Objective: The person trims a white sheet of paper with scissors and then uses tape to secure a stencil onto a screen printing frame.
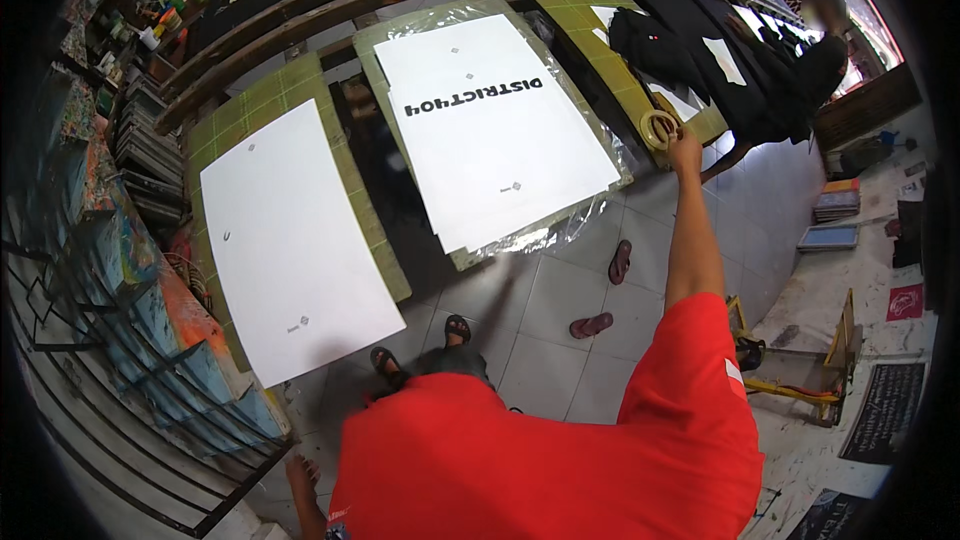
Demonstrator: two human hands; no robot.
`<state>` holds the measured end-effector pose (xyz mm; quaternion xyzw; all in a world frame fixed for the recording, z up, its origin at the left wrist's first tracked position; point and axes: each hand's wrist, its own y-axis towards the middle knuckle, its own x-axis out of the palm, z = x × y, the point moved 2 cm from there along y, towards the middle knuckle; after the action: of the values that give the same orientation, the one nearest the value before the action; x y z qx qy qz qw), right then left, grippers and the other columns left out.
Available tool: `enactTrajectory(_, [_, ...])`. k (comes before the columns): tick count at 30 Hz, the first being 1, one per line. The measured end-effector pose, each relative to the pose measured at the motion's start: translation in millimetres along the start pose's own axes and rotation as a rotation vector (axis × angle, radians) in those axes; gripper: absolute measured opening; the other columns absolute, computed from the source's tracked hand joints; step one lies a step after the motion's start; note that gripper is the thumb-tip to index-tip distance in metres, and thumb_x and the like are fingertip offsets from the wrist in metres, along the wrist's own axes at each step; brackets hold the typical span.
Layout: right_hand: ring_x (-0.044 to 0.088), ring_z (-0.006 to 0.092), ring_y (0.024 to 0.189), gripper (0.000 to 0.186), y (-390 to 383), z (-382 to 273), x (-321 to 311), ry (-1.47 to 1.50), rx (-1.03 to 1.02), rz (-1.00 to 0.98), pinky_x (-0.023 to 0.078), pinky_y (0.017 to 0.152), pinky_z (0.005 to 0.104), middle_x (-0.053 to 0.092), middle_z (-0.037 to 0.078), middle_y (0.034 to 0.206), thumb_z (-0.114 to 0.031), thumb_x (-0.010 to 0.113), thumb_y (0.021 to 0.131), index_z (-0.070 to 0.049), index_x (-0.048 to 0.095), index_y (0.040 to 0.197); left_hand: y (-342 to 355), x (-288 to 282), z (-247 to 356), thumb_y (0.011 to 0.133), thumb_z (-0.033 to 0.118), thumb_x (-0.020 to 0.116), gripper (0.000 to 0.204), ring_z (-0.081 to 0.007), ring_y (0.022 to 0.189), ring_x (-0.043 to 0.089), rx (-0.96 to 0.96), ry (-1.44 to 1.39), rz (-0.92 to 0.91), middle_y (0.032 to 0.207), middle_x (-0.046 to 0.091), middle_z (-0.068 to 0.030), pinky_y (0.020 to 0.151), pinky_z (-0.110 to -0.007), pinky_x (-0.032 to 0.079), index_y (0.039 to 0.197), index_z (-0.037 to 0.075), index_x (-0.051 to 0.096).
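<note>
While the right arm is stretched out to the far right, the right hand (pixel 685 152) is at the tape roll (pixel 646 128), fingers against the ring's right-hand side. Can't tell from here if it's a real grip or just contact; fingers too small and bunched. Roll is a pale ring, open center visible, at the near end of the right olive board (pixel 580 20), just beyond the fingertips.

Left hand (pixel 302 480) is low at the lower left, beside the body, well apart from the roll. Can't tell how wide its fingers are; I see nothing in it.

Between the hands: left olive board (pixel 345 180) carries a large white sheet (pixel 300 250), nearest board to the left hand. Middle board has stacked white sheets (pixel 510 145), slightly misaligned, top one with black lettering, clear plastic film (pixel 540 238) sticking out around the edges.

Beyond the right hand: black garments (pixel 690 30) on the far side, a co-worker (pixel 825 55) standing next to them. Two loose sandals (pixel 620 262) sit apart on the tiled floor (pixel 545 370), below the middle board.
</note>
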<state>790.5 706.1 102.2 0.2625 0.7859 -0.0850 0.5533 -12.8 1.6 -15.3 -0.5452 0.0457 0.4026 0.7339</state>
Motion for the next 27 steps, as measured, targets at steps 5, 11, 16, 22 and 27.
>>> enactTrajectory(5, [0.061,0.0365,0.105,0.037,64,9,-18,-0.097,0.101,0.063,0.048,0.088,0.0433,0.065,0.022,0.11,-0.024,0.066,0.083,-0.005,0.062,0.115,-42,69,14,0.095,0.036,0.049,0.029,-0.0191,0.079,0.058,-0.021,-0.075,-0.067,0.091,0.058,-0.0053,0.065,-0.034,0.047,0.108,0.01,0.053])
enactTrajectory(11, [0.061,0.0397,0.101,0.033,59,21,28,-0.134,-0.041,0.086,0.048,0.085,0.0468,0.065,0.022,0.108,-0.024,0.065,0.083,-0.003,0.062,0.109,-88,85,37,0.094,0.034,0.051,0.031,-0.0188,0.08,0.059,-0.02,0.05,-0.052,0.093,0.059,-0.0059,0.067,-0.034,0.047,0.111,0.008,0.053])
enactTrajectory(16, [0.064,0.041,0.089,0.03,70,-2,11,0.007,-0.144,0.127,0.05,0.076,0.0466,0.066,0.024,0.094,-0.026,0.064,0.085,-0.001,0.063,0.102,-84,103,56,0.094,0.034,0.052,0.033,-0.0186,0.081,0.06,-0.01,0.031,-0.092,0.095,0.06,-0.0066,0.068,-0.033,0.048,0.113,0.007,0.052])
enactTrajectory(22, [0.066,0.035,0.078,0.025,-29,-132,7,0.158,-0.52,-0.138,0.05,0.069,0.0411,0.066,0.021,0.086,-0.018,0.064,0.085,-0.002,0.063,0.103,-62,122,57,0.094,0.031,0.05,0.031,-0.0189,0.081,0.06,0.089,0.068,-0.205,0.095,0.061,-0.0071,0.069,-0.032,0.048,0.114,0.007,0.053])
enactTrajectory(27, [0.062,0.0407,0.089,0.028,-86,-156,35,0.151,-0.58,-0.367,0.049,0.078,0.0451,0.064,0.024,0.096,-0.01,0.063,0.078,0.0,0.063,0.105,-39,132,60,0.095,0.033,0.049,0.033,-0.0225,0.087,0.06,0.266,0.278,-0.273,0.1,0.06,-0.0102,0.072,-0.036,0.049,0.115,0.008,0.052])
